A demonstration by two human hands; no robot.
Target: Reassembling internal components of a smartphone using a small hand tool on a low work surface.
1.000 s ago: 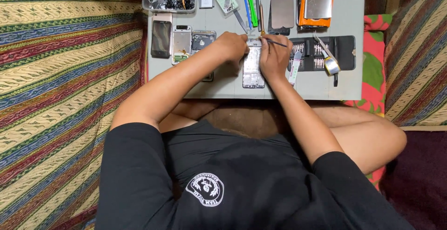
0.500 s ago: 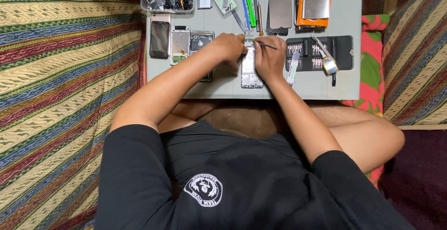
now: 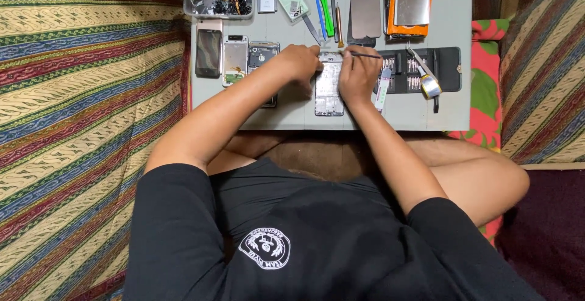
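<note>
While both hands work at the grey table (image 3: 292, 109):
Left hand (image 3: 300, 63): fingers curled, pressing the upper left edge of the opened phone frame (image 3: 329, 88).
Right hand (image 3: 358, 72): closed around thin tweezers (image 3: 365, 55), tips at the frame's top.
Phone frame: flat between both hands.
Right of right hand: black bit case (image 3: 448, 69).
Left of left hand: two phones (image 3: 220, 54).
</note>
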